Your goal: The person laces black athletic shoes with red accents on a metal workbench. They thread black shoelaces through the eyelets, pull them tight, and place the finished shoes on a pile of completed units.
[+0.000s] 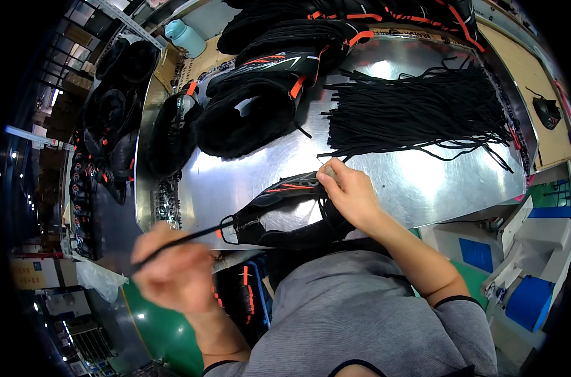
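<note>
A black shoe upper (279,232) with orange and grey trim lies at the table's near edge, its open inside facing up. My left hand (175,270), smeared by motion, is closed on a black shoelace (200,234) pulled taut to the left from the upper's left end. At the upper's far edge is my right hand (354,191), thumb and fingers pinched together. A small greyish thing with a thin tip shows at those fingertips, too small to name. More black lace loops across the upper's right part, below the right hand.
A thick bundle of black laces (417,113) lies on the metal table (411,188) at the far right. Several black uppers (244,122) are stacked at the back. Another upper (172,135) stands left of them. A light blue jug (185,39) is at the far left.
</note>
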The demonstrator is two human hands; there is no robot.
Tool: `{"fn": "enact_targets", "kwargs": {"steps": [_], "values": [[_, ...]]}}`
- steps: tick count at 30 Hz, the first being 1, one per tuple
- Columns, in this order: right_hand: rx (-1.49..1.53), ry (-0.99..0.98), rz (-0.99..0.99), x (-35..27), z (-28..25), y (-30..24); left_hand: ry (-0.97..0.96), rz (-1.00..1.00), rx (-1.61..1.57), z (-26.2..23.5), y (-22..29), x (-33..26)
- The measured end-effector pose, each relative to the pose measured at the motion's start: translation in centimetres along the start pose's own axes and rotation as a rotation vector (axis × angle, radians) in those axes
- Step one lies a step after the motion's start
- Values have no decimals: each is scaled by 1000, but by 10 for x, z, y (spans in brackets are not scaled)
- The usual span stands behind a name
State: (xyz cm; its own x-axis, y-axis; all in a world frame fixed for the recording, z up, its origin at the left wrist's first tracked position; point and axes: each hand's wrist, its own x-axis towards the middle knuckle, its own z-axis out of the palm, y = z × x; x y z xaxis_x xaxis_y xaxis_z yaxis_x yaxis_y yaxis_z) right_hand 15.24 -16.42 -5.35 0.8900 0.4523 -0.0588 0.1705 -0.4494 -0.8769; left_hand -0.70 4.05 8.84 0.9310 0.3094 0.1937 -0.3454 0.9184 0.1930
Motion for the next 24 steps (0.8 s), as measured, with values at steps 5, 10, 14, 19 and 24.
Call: {"fn": "enact_targets", "kwargs": {"steps": [5, 10, 14, 19, 24], "values": [[-35, 73, -46, -4, 3, 0, -299, 334, -64, 47, 58, 5], [-73, 142, -100, -2, 12, 4, -332, 361, -7, 53, 74, -21], [-50, 191, -147, 11, 21, 4, -46, 155, 1084, -10, 2, -22], [236, 114, -138, 20, 10, 10, -413, 309, 2462, -66, -81, -15], [681, 22, -77, 2, -18, 4, -235, 241, 2449, -79, -85, -12]]}}
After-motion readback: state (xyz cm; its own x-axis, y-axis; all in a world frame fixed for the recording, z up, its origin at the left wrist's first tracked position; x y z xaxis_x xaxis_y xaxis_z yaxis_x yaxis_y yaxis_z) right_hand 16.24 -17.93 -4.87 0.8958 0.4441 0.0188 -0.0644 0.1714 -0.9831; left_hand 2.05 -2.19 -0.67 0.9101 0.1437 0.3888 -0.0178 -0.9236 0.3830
